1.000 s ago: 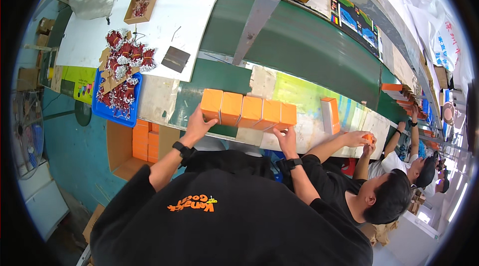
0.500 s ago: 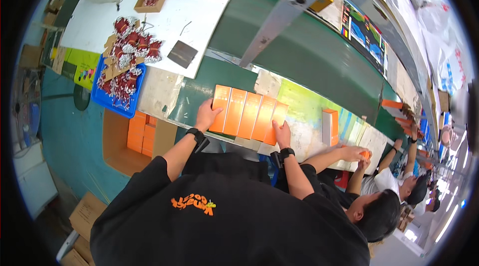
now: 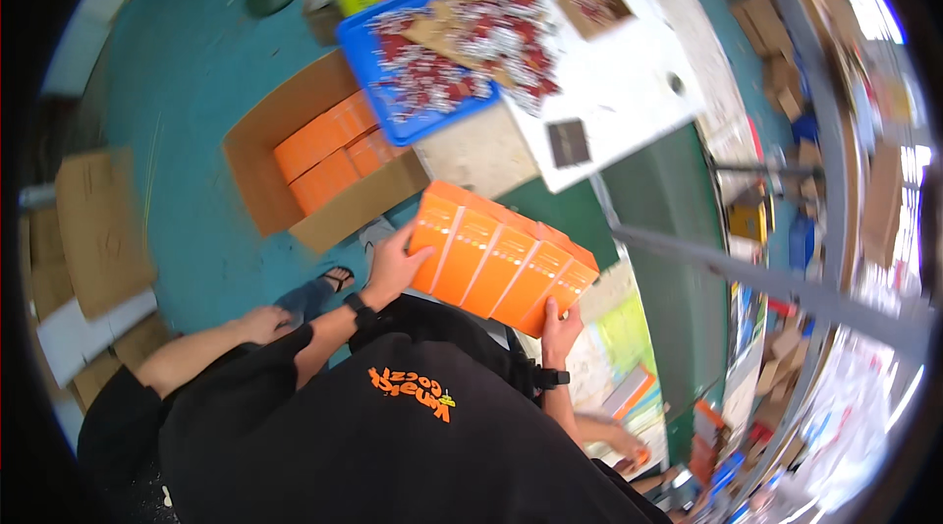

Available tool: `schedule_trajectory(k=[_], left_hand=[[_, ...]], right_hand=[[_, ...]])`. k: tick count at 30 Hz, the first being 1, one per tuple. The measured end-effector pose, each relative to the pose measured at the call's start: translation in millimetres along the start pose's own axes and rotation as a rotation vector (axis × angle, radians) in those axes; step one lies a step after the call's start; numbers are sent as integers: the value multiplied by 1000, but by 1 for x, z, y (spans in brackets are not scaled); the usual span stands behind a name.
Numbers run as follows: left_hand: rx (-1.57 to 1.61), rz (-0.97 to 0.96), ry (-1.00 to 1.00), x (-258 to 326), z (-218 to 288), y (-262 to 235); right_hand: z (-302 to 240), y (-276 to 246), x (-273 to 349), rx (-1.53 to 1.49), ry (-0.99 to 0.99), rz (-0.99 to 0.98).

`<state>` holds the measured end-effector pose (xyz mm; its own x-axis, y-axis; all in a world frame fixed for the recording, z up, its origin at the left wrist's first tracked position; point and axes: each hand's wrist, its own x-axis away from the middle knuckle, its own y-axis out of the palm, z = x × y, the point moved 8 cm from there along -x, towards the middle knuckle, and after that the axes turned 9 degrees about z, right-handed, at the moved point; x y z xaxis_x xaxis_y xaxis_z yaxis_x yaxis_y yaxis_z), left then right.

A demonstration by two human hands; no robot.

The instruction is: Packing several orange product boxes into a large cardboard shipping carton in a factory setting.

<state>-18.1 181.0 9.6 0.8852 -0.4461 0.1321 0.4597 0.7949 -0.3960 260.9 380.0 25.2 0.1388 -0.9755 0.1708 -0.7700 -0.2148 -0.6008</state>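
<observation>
Between my two hands is a row of several orange boxes [image 3: 498, 259], lifted off the bench and tilted. My left hand [image 3: 393, 271] grips the left end of the row, thumb on the front face. My right hand [image 3: 561, 331] presses the right end, its thumb also in front. The fingers behind the boxes are hidden. Left of the row, an open cardboard carton [image 3: 257, 175] stands below bench level, with more orange boxes [image 3: 326, 153] packed inside.
A blue tray [image 3: 401, 134] heaped with dark red and silvery bundles [image 3: 521, 33] sits at the bench's edge. Another person's hand [image 3: 263, 325] is at my left; a co-worker's hand [image 3: 621, 441] works at lower right near an orange-and-white box [image 3: 629, 391]. A grey metal bar [image 3: 727, 269] crosses the right.
My view has turned left toward the carton. The row of orange boxes has come up off the bench, held between both hands. Another person's arm now shows at left.
</observation>
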Motion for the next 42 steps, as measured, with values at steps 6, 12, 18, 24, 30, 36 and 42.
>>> schedule_trajectory(k=[6, 12, 18, 24, 30, 36, 42], left_hand=[[178, 486, -417, 10, -139, -198], [242, 771, -503, -57, -287, -261], [295, 726, -560, -178, -489, -167], [525, 713, -750, -242, -629, -51], [356, 568, -899, -237, -703, 3], [460, 497, -1016, -232, -725, 24], [171, 552, -867, -242, -737, 18]], right_hand=[[-157, 228, 62, 188, -568, -467], [-142, 451, 92, 108, -657, -634], [-29, 626, 11, 264, -279, -668], [54, 709, -63, 608, -513, -358], [76, 740, -59, 807, -685, -306], [102, 765, -78, 1062, -581, -397], [156, 809, -107, 1184, -374, -491]])
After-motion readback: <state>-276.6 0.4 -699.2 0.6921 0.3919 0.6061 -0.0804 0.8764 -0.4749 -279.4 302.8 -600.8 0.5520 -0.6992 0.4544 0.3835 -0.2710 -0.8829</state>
